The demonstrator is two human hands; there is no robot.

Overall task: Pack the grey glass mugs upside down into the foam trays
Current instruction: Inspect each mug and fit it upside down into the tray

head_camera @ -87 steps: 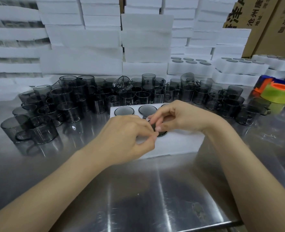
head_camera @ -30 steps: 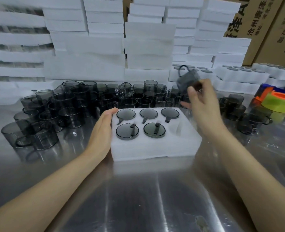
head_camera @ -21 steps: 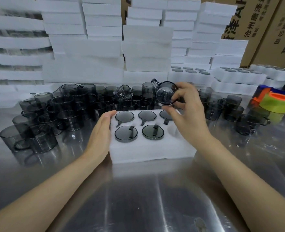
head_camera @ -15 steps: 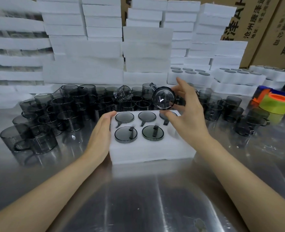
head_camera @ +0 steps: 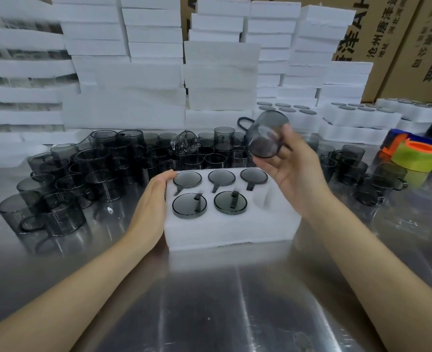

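The right hand holds 1 mug in the air, above the back right corner of the tray. Its fingers and thumb are curled round the glass wall. The mug is tilted and its handle points to the back left. The left hand lies flat, with straight fingers, against the left side of the tray.

In the tray 5 packed mugs stand upside down, 3 in the back row and 2 in the front row. The front right hole holds nothing.

The tray stands on the metal surface. Behind it and to its left many loose mugs stand upright, close together, and more stand on the right. At the back are stacks of white foam. On the right are filled trays, a yellow-green tape roll and cartons.
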